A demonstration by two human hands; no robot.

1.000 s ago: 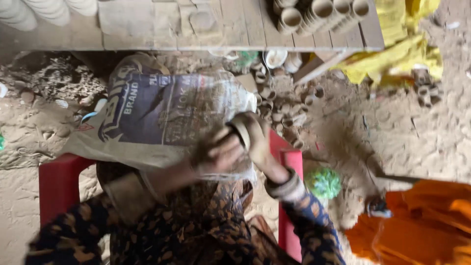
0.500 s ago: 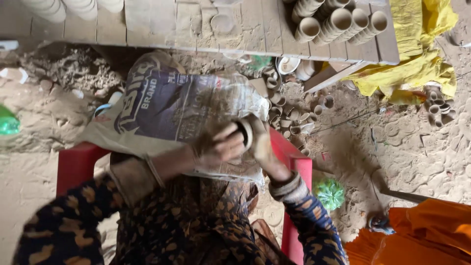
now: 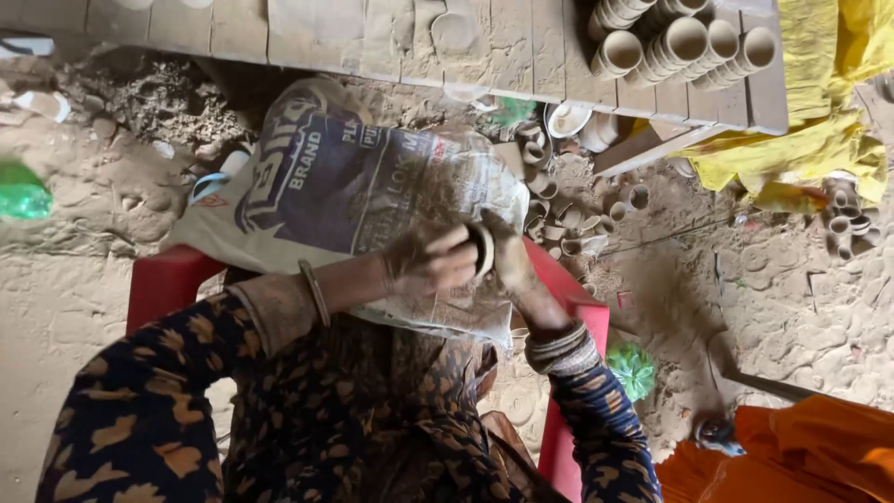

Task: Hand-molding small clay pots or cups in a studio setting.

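I hold a small clay cup (image 3: pixel 482 250) between my two hands, over the printed sack (image 3: pixel 354 186) on my lap. My left hand (image 3: pixel 428 263) sits at nine o'clock of it, fingers curled narrow against its rim. My right hand (image 3: pixel 514 265) cups it from three o'clock, fingers closed round its side.

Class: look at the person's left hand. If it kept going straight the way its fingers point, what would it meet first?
The left hand points right, across the lap. Its fingertips already touch the small clay cup, so it meets that first, with the right hand directly behind it. Depth is unclear from this single view.
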